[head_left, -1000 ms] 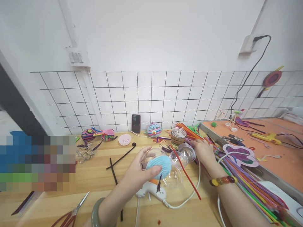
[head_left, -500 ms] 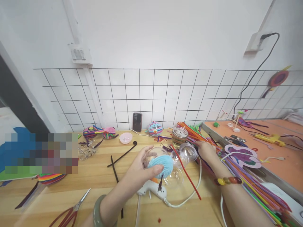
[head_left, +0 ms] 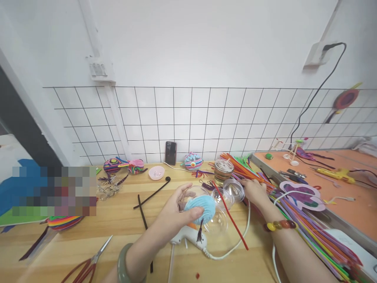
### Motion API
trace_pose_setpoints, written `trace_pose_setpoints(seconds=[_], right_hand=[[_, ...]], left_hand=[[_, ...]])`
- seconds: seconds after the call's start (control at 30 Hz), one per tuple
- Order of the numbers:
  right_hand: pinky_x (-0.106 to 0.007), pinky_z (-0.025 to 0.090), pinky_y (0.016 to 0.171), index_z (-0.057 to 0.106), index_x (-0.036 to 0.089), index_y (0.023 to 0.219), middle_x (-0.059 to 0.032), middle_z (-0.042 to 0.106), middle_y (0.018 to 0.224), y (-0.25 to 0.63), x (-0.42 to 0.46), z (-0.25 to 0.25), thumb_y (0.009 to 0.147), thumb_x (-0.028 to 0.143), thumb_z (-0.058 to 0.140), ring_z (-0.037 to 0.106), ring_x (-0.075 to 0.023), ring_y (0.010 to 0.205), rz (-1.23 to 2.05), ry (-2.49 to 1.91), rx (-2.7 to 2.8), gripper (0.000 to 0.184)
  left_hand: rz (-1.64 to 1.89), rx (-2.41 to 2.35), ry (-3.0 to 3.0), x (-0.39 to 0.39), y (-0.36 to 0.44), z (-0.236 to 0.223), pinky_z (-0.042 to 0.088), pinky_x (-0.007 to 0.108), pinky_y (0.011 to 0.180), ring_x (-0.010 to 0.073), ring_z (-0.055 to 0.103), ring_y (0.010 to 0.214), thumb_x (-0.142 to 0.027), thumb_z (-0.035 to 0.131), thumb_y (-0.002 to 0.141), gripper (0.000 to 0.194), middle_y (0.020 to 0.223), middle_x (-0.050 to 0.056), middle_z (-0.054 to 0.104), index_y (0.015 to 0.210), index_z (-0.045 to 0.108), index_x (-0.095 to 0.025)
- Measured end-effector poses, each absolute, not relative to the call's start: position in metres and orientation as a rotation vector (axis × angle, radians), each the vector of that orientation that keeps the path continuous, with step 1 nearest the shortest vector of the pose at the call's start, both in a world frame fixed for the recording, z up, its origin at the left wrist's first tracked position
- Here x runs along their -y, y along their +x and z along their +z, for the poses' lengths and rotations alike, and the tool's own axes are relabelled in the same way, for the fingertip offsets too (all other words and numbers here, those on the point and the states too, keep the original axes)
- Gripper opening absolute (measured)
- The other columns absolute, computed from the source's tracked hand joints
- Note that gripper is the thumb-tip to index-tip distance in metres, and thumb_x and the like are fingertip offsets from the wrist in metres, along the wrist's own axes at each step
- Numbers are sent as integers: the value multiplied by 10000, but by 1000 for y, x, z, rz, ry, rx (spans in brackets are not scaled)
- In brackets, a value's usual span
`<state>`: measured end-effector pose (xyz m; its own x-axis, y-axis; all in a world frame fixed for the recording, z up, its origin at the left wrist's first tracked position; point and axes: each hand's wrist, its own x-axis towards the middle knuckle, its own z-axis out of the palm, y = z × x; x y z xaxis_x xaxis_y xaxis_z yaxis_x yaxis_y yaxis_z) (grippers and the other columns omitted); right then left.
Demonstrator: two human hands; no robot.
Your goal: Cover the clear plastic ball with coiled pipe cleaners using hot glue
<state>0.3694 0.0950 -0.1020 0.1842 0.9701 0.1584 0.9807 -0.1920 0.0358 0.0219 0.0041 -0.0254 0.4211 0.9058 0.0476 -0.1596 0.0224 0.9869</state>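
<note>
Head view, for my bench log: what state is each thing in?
Blue piece, in left hand, tassel hanging
Right hand, at pipe cleaners, grip unclear
Phone, upright, dark
Scissors, lying, nearly shut
White glue gun, lying down
Yellow glue gun, lying down
Cup, upright
Black plug, in socket

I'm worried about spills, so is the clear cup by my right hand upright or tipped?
Upright. The clear cup stands on the wooden table, its round top facing up.

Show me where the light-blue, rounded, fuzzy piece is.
In the head view's lower middle, the light-blue piece is in the left hand, over the white plastic glue gun.
</note>
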Motion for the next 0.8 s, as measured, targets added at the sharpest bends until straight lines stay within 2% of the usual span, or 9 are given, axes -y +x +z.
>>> trace_pose_setpoints(seconds=[0.43, 0.6, 0.8], right_hand=[[-410, 540, 846, 584, 193, 1194, -80, 603, 1222, 392, -98, -96, 941, 315, 577, 628, -212, 1012, -115, -2313, 1598, 281], [-403, 540, 845, 590, 197, 1184, -77, 606, 1218, 397, -95, -96, 941, 316, 576, 628, -211, 1011, -60, -2226, 1461, 271], [-415, 547, 829, 576, 172, 1200, -80, 611, 1201, 397, -92, -90, 938, 318, 581, 635, -213, 991, -52, -2080, 1344, 300]], left_hand=[[922, -807, 1275, -5, 23, -24, 452, 424, 964, 339, 501, 1237, -493, 809, 624, 904, 1383, 214, 450, 1353, 385, -166], [927, -795, 1282, -4, 23, -26, 451, 426, 970, 327, 519, 1224, -460, 804, 648, 827, 1376, 195, 467, 1326, 418, -184], [917, -797, 1296, -4, 23, -27, 444, 419, 976, 316, 539, 1201, -437, 795, 668, 826, 1357, 204, 483, 1344, 408, -162]])
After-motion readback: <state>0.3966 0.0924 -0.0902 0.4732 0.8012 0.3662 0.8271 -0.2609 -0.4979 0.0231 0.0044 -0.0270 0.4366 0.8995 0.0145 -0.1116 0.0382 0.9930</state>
